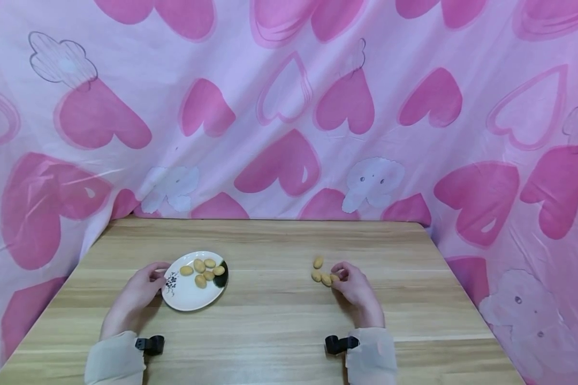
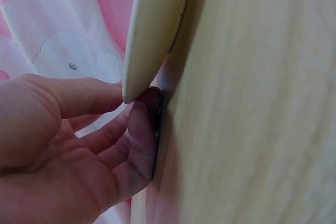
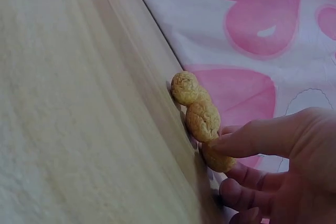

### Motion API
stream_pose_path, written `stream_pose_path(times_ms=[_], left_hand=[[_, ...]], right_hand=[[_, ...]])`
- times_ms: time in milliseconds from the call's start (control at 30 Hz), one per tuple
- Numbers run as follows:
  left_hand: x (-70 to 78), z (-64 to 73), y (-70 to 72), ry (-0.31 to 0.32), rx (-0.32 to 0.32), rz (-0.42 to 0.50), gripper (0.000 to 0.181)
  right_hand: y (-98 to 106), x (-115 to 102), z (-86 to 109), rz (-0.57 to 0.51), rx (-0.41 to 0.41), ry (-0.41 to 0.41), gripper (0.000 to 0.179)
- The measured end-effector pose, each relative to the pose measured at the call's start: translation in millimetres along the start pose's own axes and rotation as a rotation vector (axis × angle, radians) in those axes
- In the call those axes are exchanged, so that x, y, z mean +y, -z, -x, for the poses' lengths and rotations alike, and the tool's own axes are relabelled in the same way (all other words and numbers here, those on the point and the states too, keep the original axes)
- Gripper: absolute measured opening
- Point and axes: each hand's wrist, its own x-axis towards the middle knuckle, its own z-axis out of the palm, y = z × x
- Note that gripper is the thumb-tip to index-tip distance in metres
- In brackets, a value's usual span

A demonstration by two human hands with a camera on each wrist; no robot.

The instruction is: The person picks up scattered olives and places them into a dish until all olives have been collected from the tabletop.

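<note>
My left hand [image 1: 142,289] pinches the left rim of a white plate [image 1: 189,302] between thumb and fingers, the thumb [image 2: 89,98] over the rim and the fingertips beneath it. The plate has a dark patch on its right and a floral print on its left. Several small, egg-shaped, wrinkled golden-brown potatoes [image 1: 200,280] lie on it. Off to the right, my right hand [image 1: 357,291] has thumb and fingers around a potato [image 3: 216,161] at the near end of a little row. Beyond it are three more, including a potato [image 3: 203,120] right beside the held one.
Both hands work over a wood-grain table [image 1: 270,326]. A pink and white cloth [image 1: 289,107] with hearts hangs behind the table and along its sides. A black wrist camera [image 1: 150,345] sits on the left sleeve, and another camera [image 1: 341,345] on the right.
</note>
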Motion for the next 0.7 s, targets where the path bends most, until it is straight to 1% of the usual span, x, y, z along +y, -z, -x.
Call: stream_pose_path(times_ms=[167,233,333,433,467,567,633,700], left_hand=[[-0.8,-0.6,0.2,0.007,-0.004,0.024,0.038],[-1.8,-1.4,0.5,0.008,-0.009,0.032,0.038],[-3.0,-1.0,1.1,0.016,-0.005,-0.007,0.039],[-4.1,-0.4,0.9,0.014,-0.01,-0.021,0.038],[-4.2,-0.2,0.7,0.011,-0.006,-0.027,0.038],[-4.3,-0.6,0.0,-0.002,-0.009,0.0,0.037],[-4.0,-1.0,0.1,-0.006,0.0,-0.009,0.038],[-3.8,-1.5,0.6,-0.005,0.0,-0.007,0.038]], right_hand=[[-1.4,-0.2,-1.7,0.007,0.027,-0.023,0.025],[-2.3,-1.7,-1.6,0.011,0.026,-0.033,0.023],[-4.4,-2.9,-0.3,0.015,0.012,-0.044,0.02],[-5.2,-3.1,2.1,0.001,0.008,-0.054,0.016],[-5.1,-2.9,2.7,-0.012,0.011,-0.054,0.016],[-3.0,-2.2,4.4,-0.064,0.023,-0.053,0.016],[-0.8,-2.7,5.0,-0.132,0.02,-0.059,0.017],[2.0,-4.7,5.9,-0.178,0.013,-0.065,0.02]])
